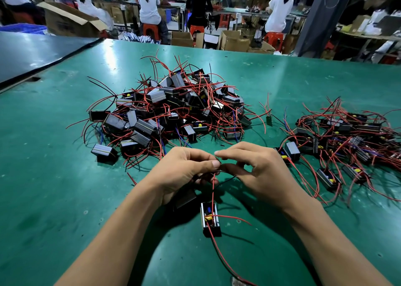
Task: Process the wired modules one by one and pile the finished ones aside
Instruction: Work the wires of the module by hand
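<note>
Left hand and right hand both pinch thin wires of module. Module looks light, wires floppy, likely fragile; grip near wire ends, gently

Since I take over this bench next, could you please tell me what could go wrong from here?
The left hand and right hand pinch wires leading from the module; a hard tug might strain its red wire. That module's other red lead trails between the forearms and could snag. The pile at the right sprawls near the right hand, so its wires may tangle in.
</note>
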A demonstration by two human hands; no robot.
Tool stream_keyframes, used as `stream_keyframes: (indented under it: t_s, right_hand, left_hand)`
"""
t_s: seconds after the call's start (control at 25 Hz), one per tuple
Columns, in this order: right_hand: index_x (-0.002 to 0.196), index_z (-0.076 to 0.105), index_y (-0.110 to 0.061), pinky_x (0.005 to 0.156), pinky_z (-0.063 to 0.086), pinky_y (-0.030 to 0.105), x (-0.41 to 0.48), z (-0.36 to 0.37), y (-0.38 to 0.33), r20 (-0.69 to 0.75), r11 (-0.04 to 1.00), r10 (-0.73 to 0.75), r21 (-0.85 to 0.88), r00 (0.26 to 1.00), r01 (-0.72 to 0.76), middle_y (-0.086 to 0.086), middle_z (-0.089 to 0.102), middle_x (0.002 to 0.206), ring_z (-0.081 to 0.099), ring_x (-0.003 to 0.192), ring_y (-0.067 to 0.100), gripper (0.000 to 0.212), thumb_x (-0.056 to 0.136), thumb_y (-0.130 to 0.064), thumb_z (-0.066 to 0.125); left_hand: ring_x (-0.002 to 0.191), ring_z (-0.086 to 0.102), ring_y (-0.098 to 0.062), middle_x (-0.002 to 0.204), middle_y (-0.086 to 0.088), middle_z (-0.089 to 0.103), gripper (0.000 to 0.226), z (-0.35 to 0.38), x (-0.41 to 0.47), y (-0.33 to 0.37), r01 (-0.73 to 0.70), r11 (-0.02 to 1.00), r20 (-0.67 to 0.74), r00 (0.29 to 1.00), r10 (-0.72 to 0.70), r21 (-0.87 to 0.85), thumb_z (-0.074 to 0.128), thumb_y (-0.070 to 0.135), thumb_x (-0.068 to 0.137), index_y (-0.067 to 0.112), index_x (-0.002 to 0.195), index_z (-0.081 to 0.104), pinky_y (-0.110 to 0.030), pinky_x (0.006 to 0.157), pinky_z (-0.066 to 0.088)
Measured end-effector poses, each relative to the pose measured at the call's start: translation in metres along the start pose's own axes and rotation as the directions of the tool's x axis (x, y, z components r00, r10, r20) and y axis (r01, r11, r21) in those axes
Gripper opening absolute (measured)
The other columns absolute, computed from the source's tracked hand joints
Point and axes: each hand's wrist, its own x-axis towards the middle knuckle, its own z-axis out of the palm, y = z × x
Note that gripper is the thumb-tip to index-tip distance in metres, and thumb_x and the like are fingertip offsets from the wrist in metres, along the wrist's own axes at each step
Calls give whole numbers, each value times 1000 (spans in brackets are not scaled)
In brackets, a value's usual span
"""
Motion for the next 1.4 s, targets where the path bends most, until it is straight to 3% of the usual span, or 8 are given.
stream_keyframes:
  t_s: [0.36, 0.56, 0.76, 0.88, 1.0, 1.12, 1.2, 1.4]
  right_hand:
    - [105, 78, -18, 63, 54, 42, -1, 2, 2, 5, 999, 10, 49, 1000, -10, -5, 71, 91, 67, 74, 17, 20, 93, -32, 69]
    - [100, 78, -19, 66, 53, 42, -1, 1, 0, 50, 996, 58, 69, 997, -61, -7, 68, 90, 66, 76, 18, 19, 95, -34, 66]
    - [81, 75, -21, 63, 40, 13, 1, 3, -11, 15, 952, 230, 205, 973, -228, -13, 66, 76, 59, 68, 6, 7, 88, -23, 76]
    - [74, 73, -20, 55, 36, 11, 2, 3, -14, 129, 852, 395, 319, 910, -415, -11, 63, 65, 49, 56, 2, 15, 87, -26, 75]
    - [67, 71, -18, 51, 32, 17, 7, 4, -17, 325, 617, 524, 493, 787, -614, -4, 53, 60, 41, 54, 6, 21, 82, -31, 70]
    - [68, 73, -20, 54, 33, 17, 8, 4, -19, 403, 489, 553, 552, 730, -675, -8, 55, 60, 44, 56, 2, 21, 85, -32, 72]
    - [79, 77, -20, 56, 37, 17, 5, 2, -18, 386, 546, 521, 535, 761, -645, -5, 62, 67, 48, 61, 5, 19, 91, -33, 71]
    - [88, 80, -24, 64, 44, 13, 1, 1, -13, 123, 865, 353, 335, 928, -374, -11, 72, 81, 60, 67, 2, 5, 86, -20, 79]
  left_hand:
    - [58, 67, -19, 72, -14, 70, 8, -3, 2, -4, -25, 998, 20, 999, 26, -53, 74, 8, 71, 1, 76, 75, -27, 63, 57]
    - [60, 70, -24, 74, -18, 71, 15, -5, 1, -5, -4, 997, 62, 998, 9, -78, 75, 8, 68, -2, 79, 75, -32, 66, 60]
    - [64, 71, -25, 75, -16, 72, 12, -5, 0, -2, -62, 998, 34, 998, 62, 7, 77, 11, 68, 3, 77, 76, -42, 79, 55]
    - [64, 71, -25, 73, -16, 72, 1, -4, 1, -2, -111, 991, 2, 994, 111, 75, 75, 2, 79, 1, 79, 75, -43, 79, 48]
    - [64, 70, -21, 73, -17, 73, 3, -3, 2, -3, -144, 976, 11, 990, 144, 166, 73, 1, 83, 1, 81, 75, -30, 65, 49]
    - [61, 70, -18, 73, -15, 73, 5, -5, 3, -4, -162, 970, 1, 986, 164, 179, 72, 1, 84, 2, 80, 75, -21, 59, 49]
    - [56, 67, -13, 71, -13, 73, 4, -6, 4, -5, -164, 970, -20, 985, 171, 177, 72, 2, 84, 1, 81, 75, -18, 56, 49]
    - [57, 64, -12, 69, -12, 69, 5, -7, 6, -7, -155, 975, -57, 984, 166, 159, 71, 3, 85, 2, 81, 75, -20, 56, 49]
